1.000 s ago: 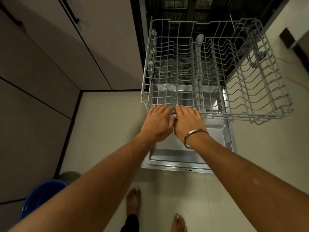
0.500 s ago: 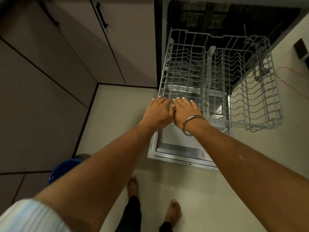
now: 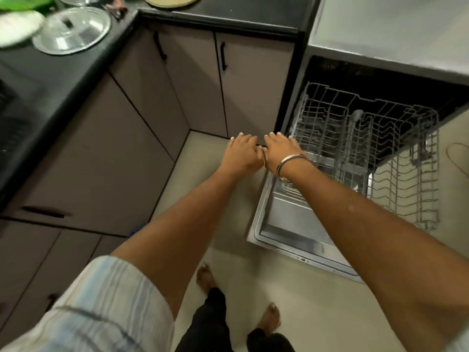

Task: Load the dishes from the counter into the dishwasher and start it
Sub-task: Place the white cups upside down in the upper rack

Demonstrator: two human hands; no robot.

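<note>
**Hands clear of the pulled-out rack**

Along the top and left of the view runs the dark counter [image 3: 83, 59], bent round a corner, with grey-brown cabinet doors [image 3: 253, 85] and black handles beneath it. Right of the cabinets stands the dishwasher [image 3: 380, 34], its grey top at counter height and its cavity dark. Its door [image 3: 286, 224] lies folded down flat over the pale floor, steel inner face upward. Above the door the grey wire rack [image 3: 380, 153] is drawn well out of the cavity; no dishes show among its tines.

Both bare arms reach forward from the bottom of the view, the left one coming out of a pale striped sleeve [image 3: 101, 308]. The left hand [image 3: 241, 154] and the right hand [image 3: 280, 153] hang side by side, palms down, thumbs close together, just off the rack's near left corner and over the floor beside the cabinet. Fingers of both are loosely bent and hold nothing; the grip is released. Whether the right fingertips touch the rack's wire cannot be told. A metal bangle [image 3: 291, 163] circles the right wrist.

On the counter's far left lie the dishes: a round steel lid [image 3: 72, 30] with a small knob, a blurred white plate [image 3: 17, 27] just left of it, and a tan round plate [image 3: 172, 0] cut by the top edge. Two bare feet [image 3: 206, 275] stand on the floor below.
</note>
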